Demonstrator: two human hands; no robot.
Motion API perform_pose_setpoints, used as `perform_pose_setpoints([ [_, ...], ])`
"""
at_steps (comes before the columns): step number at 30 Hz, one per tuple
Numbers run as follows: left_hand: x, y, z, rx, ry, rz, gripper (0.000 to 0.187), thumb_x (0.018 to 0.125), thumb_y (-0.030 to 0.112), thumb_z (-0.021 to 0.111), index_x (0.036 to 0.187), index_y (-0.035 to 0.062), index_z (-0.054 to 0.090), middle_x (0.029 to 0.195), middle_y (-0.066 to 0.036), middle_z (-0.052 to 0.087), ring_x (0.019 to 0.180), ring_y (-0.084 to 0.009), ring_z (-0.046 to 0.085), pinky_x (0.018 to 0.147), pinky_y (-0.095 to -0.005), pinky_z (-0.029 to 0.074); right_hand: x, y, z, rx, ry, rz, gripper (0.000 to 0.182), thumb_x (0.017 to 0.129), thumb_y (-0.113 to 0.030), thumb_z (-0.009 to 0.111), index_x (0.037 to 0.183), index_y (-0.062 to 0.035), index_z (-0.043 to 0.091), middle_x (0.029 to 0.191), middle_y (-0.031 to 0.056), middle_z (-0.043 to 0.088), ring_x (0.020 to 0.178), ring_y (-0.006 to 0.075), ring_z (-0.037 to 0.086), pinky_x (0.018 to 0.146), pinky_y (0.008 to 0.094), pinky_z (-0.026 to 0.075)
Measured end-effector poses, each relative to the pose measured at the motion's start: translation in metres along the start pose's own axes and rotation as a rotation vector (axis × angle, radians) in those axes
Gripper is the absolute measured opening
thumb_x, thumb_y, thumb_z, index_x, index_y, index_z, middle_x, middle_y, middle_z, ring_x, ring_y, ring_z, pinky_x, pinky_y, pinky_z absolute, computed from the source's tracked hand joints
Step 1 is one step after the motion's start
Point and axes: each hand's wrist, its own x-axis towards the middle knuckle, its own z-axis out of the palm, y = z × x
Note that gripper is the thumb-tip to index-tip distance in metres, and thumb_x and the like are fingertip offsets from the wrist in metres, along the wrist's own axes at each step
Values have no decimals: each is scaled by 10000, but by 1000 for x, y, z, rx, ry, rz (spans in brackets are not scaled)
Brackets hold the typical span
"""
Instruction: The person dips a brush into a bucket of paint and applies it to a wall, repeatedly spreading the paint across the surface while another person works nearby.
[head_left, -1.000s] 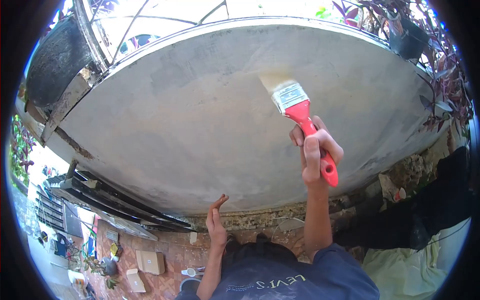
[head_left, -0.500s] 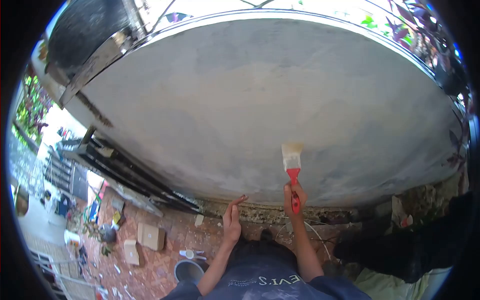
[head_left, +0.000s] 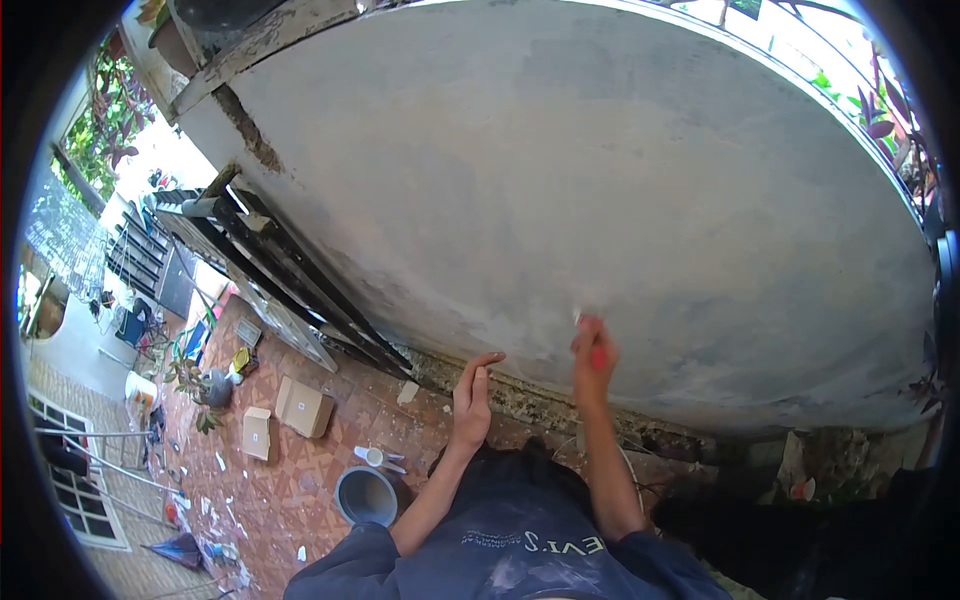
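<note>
A broad grey-white wall (head_left: 480, 180) fills the middle of the view, with patchy, darker smears across it. My right hand (head_left: 595, 370) is closed round the red handle of a paintbrush (head_left: 599, 356) close to the lower part of the wall. The brush is blurred, and its bristles are hard to make out. To the left, my left hand (head_left: 472, 400) is raised near the foot of the wall, fingers apart and bent a little, holding nothing.
A grey bucket (head_left: 366, 496) stands on the tiled floor (head_left: 320, 470) at my left, by a white scoop-like item (head_left: 375, 457). Farther left are cardboard boxes (head_left: 303, 407), a potted plant (head_left: 213, 388) and dark metal bars (head_left: 290, 265) against the wall.
The view has turned, so the wall and floor appear tilted. My right hand has risen a little, and the brush, clearly seen before, is now blurred and largely hidden. My left hand remains open.
</note>
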Motion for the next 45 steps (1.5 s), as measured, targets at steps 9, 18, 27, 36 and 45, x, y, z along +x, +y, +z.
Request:
perform_pose_setpoints([
  [9, 16, -13, -30, -15, 15, -4, 344, 1017, 208, 320, 1172, 4, 549, 1143, -111, 604, 1118, -201, 545, 969, -349, 407, 27, -212, 33, 239, -214, -758, 182, 929, -84, 499, 763, -16, 467, 682, 71, 475, 617, 131, 447, 556, 253, 340],
  [18, 66, -18, -98, -102, -12, -15, 360, 1019, 250, 348, 1158, -14, 550, 1080, -115, 610, 1037, -213, 578, 939, -355, 431, -16, -3, 80, -14, -179, -332, 204, 937, -120, 522, 751, -41, 497, 775, 11, 533, 670, 96, 467, 571, 244, 378],
  [27, 128, -32, -177, -130, -88, 64, 395, 1022, 309, 353, 1167, -15, 529, 1088, -123, 585, 1034, -226, 569, 947, -393, 444, -38, 13, 139, 36, 18, 136, 247, 944, -204, 562, 795, -7, 566, 677, -24, 505, 626, 70, 450, 579, 238, 374],
  [36, 177, 2, -183, -342, -245, 42, 372, 1012, 322, 379, 1168, 18, 527, 1046, -98, 577, 1000, -211, 542, 919, -407, 424, -24, -205, 194, 70, -5, -1056, 209, 875, -89, 578, 710, -4, 481, 782, 152, 523, 658, 211, 521, 526, 314, 422],
  [45, 187, 1, -194, -345, -286, 42, 367, 1013, 322, 382, 1120, 9, 541, 972, -87, 568, 906, -194, 538, 840, -378, 446, -47, -23, 196, 63, 24, -390, 214, 889, -75, 562, 697, -29, 480, 710, 15, 517, 657, 91, 451, 596, 264, 380],
])
